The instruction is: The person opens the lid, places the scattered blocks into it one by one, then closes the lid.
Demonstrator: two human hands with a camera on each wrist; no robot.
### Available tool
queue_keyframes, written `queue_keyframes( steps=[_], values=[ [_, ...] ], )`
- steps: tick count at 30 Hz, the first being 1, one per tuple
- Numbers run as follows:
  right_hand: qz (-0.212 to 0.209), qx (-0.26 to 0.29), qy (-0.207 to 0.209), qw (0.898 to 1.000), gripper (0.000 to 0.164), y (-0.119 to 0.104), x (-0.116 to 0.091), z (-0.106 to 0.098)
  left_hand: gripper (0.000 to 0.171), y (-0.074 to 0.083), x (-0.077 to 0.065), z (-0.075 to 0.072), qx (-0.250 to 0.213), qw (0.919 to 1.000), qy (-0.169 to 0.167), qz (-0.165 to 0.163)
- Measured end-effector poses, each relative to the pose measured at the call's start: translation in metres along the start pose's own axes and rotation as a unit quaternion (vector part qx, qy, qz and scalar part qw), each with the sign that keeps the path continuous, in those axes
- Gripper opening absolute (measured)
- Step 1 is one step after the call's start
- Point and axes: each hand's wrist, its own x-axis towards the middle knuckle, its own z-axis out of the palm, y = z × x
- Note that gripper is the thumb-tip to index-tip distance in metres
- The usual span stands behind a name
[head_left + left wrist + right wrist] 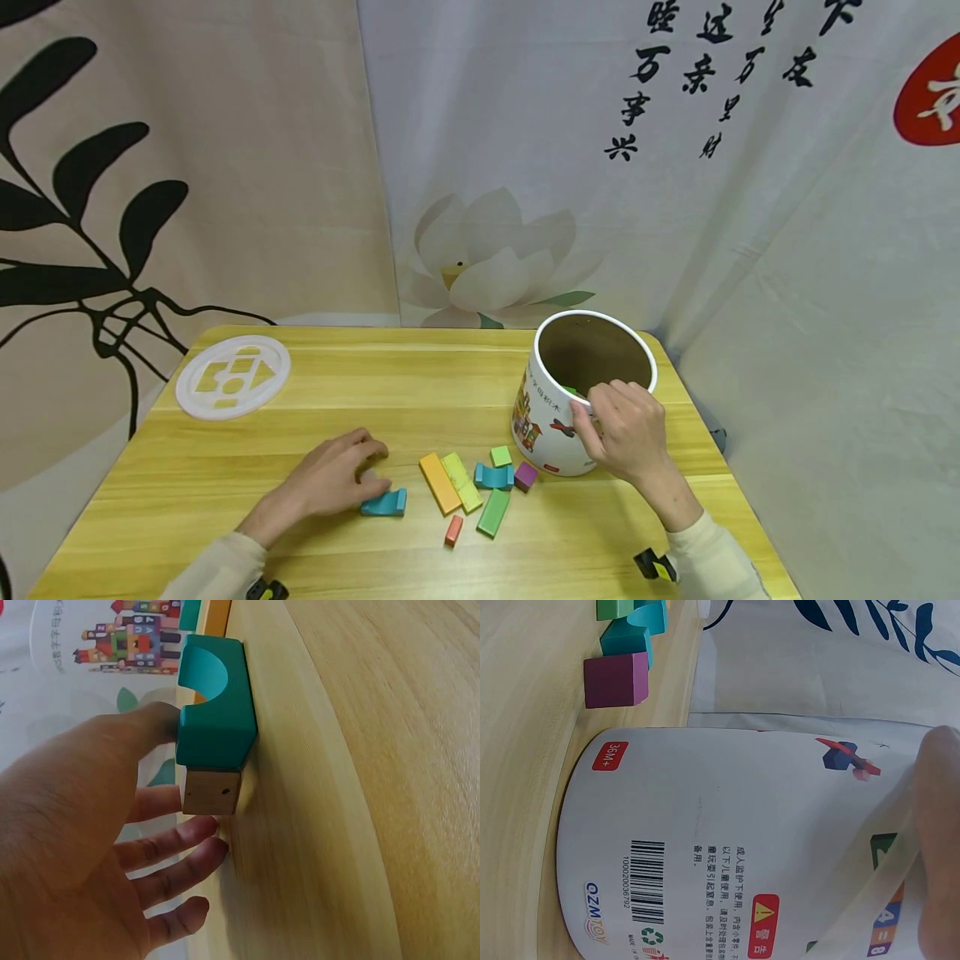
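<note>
Head view: on a wooden table (375, 375), a person's left hand (330, 475) reaches in from the near left, its thumb touching a blue arch block (385, 503); the left wrist view shows the other fingers spread loosely apart. To the right, the right hand (624, 429) grips the near rim of an upright white bucket (551, 417), thumb outside, fingers curled over the edge. Between them lie an orange block (440, 483), a red block (453, 531) and a purple block (527, 476) beside the bucket. A white disc (281, 362) lies far left.
</note>
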Motion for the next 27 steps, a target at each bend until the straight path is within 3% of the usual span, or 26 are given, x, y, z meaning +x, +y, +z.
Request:
queue_keyframes(
  steps=[8,15,20,27],
  values=[
    [0.002,0.0,0.0,1.0,0.041,0.0,-0.0007,0.0004,0.025,0.0015,0.0007,0.0005,-0.036,0.9991,-0.021,0.0],
    [0.002,0.002,0.001,1.0,0.042,0.0,-0.0011,0.0007,0.007,0.0016,0.0019,-0.0005,-0.057,0.9978,-0.022,0.026],
    [0.001,0.002,0.002,1.0,0.042,0.0001,-0.0009,0.0008,0.004,0.0015,0.0027,-0.0023,-0.057,0.9977,-0.015,0.032],
    [-0.001,0.003,0.006,1.0,0.041,0.0003,-0.0008,0.0006,0.012,-0.0021,0.0049,-0.0028,-0.06,0.9978,-0.003,0.027]
  ],
)
